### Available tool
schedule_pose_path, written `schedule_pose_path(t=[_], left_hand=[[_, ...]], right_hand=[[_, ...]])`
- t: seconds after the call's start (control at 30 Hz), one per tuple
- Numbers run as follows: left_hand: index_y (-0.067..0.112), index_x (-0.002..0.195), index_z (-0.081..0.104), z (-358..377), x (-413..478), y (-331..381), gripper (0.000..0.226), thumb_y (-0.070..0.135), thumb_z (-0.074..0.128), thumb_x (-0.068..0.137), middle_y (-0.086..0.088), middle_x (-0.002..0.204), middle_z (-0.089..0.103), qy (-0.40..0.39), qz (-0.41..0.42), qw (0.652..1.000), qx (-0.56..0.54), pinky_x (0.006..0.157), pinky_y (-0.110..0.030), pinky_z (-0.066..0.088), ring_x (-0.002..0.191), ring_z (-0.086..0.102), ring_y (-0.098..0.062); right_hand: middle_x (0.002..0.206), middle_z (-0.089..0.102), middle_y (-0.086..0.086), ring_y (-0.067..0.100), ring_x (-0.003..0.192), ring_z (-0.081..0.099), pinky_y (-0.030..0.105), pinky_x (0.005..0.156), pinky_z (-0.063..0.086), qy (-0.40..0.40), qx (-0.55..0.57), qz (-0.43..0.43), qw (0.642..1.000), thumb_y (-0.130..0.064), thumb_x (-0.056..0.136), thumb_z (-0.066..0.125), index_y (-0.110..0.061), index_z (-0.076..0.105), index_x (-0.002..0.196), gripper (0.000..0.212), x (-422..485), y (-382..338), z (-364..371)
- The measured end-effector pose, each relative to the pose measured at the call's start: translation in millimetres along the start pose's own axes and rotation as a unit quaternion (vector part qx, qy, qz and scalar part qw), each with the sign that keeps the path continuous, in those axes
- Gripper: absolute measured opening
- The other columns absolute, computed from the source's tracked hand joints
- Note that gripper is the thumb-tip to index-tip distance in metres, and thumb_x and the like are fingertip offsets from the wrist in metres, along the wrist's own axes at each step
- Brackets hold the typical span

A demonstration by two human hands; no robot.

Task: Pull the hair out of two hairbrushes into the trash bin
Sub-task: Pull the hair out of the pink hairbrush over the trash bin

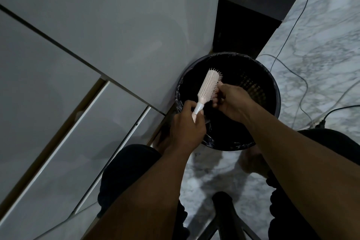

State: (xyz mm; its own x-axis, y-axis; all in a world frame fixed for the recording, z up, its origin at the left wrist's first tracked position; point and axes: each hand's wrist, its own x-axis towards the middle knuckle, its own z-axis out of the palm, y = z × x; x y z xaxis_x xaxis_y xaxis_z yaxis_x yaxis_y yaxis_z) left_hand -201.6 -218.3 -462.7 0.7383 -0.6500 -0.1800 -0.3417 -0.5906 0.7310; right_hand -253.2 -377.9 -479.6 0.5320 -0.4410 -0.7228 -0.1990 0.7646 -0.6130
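The left hand (188, 122) is gripping the handle of a pink hairbrush (208, 87) over the trash bin (272, 87), while the right hand (231, 101) is pinching at its bristles. No second brush is showing, so likely half the job remains.

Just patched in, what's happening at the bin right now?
A seated person holds a pale pink hairbrush over the black-lined trash bin. The left hand grips the handle, and the right hand picks at the bristles with its fingertips. Only one brush is in view, and no hair is discernible.
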Motion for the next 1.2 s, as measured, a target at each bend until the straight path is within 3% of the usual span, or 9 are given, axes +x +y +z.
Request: schedule_pose_path(t=[0.1, 0.27, 0.43, 0.6, 0.67, 0.73, 0.87, 0.93, 1.2], left_hand=[[0.023, 0.108, 0.058, -1, -2, 1, 0.013, 0.026, 0.06, 0.095, 0.002, 0.072, 0.061, -0.014, -0.001, 1.0, 0.004, 0.053, -0.037, 0.049, 0.061, 0.059, -0.017], [0.021, 0.11, 0.054, -3, -5, 4, 0.014, 0.026, 0.056, 0.097, -0.003, 0.073, 0.061, -0.031, 0.023, 0.999, 0.033, 0.052, -0.036, 0.046, 0.062, 0.058, -0.02], [0.02, 0.11, 0.053, -2, -4, 5, 0.015, 0.027, 0.056, 0.097, -0.003, 0.074, 0.061, -0.038, 0.027, 0.998, 0.048, 0.054, -0.039, 0.049, 0.065, 0.058, -0.022], [0.026, 0.112, 0.053, 0, -2, 5, 0.016, 0.031, 0.055, 0.097, 0.0, 0.072, 0.062, -0.033, 0.024, 0.999, 0.032, 0.055, -0.044, 0.053, 0.062, 0.061, -0.019], [0.025, 0.112, 0.054, 1, -3, 5, 0.015, 0.029, 0.056, 0.097, 0.0, 0.072, 0.062, -0.029, 0.016, 0.999, 0.029, 0.056, -0.044, 0.053, 0.062, 0.061, -0.018], [0.024, 0.111, 0.055, 1, -2, 4, 0.015, 0.028, 0.057, 0.096, -0.001, 0.075, 0.063, -0.019, -0.005, 1.0, 0.023, 0.058, -0.046, 0.054, 0.065, 0.061, -0.02], [0.027, 0.11, 0.053, 0, -1, 3, 0.015, 0.03, 0.057, 0.096, -0.003, 0.078, 0.063, -0.017, -0.032, 0.999, 0.029, 0.058, -0.045, 0.054, 0.068, 0.061, -0.024], [0.025, 0.11, 0.053, -1, -2, 2, 0.015, 0.03, 0.056, 0.097, -0.004, 0.078, 0.063, -0.027, -0.023, 0.999, 0.039, 0.055, -0.041, 0.051, 0.068, 0.06, -0.024], [0.017, 0.111, 0.054, -1, -4, 3, 0.017, 0.027, 0.054, 0.098, -0.004, 0.075, 0.061, -0.034, 0.02, 0.996, 0.075, 0.055, -0.034, 0.039, 0.067, 0.058, -0.027]], right_hand=[[0.068, 0.061, 0.001, 0.013, 0.055, 0.062, 0.035, 0.063, 0.054, 0.024, -0.045, -0.016, 0.999, -0.017, 0.099, 0.053, -0.009, 0.055, 0.095, 0.009, 1, -4, 2], [0.07, 0.061, 0.008, 0.015, 0.052, 0.059, 0.033, 0.057, 0.058, 0.092, -0.131, -0.073, 0.984, -0.02, 0.091, 0.063, -0.003, 0.063, 0.087, 0.018, 2, -7, -1], [0.056, 0.066, 0.007, 0.012, 0.04, 0.066, 0.016, 0.042, 0.049, 0.22, -0.365, -0.221, 0.877, -0.03, 0.099, 0.058, -0.008, 0.062, 0.07, 0.037, 0, 4, 0], [0.067, 0.068, 0.013, 0.017, 0.044, 0.065, 0.02, 0.04, 0.048, 0.228, -0.262, -0.158, 0.924, -0.034, 0.104, 0.045, -0.006, 0.061, 0.078, 0.042, 6, 3, 1], [0.071, 0.07, 0.016, 0.023, 0.05, 0.068, 0.03, 0.049, 0.054, 0.255, -0.21, -0.131, 0.935, -0.037, 0.105, 0.037, -0.005, 0.062, 0.082, 0.046, 7, 1, 1], [0.078, 0.071, 0.015, 0.029, 0.067, 0.072, 0.04, 0.068, 0.058, 0.286, -0.262, -0.178, 0.904, -0.04, 0.102, 0.036, -0.009, 0.061, 0.079, 0.046, 7, -1, -2], [0.093, 0.067, 0.006, 0.017, 0.084, 0.063, 0.023, 0.069, 0.045, 0.146, -0.45, -0.31, 0.825, -0.03, 0.093, 0.058, -0.013, 0.069, 0.095, 0.02, 0, 5, 3], [0.092, 0.068, 0.007, 0.019, 0.082, 0.065, 0.026, 0.071, 0.05, 0.121, -0.498, -0.309, 0.801, -0.025, 0.088, 0.061, -0.012, 0.072, 0.099, 0.02, 2, 10, 4], [0.088, 0.075, 0.002, 0.02, 0.081, 0.07, 0.036, 0.076, 0.057, 0.149, -0.517, -0.278, 0.795, -0.04, 0.087, 0.069, -0.018, 0.077, 0.089, 0.024, 4, 3, 0]])
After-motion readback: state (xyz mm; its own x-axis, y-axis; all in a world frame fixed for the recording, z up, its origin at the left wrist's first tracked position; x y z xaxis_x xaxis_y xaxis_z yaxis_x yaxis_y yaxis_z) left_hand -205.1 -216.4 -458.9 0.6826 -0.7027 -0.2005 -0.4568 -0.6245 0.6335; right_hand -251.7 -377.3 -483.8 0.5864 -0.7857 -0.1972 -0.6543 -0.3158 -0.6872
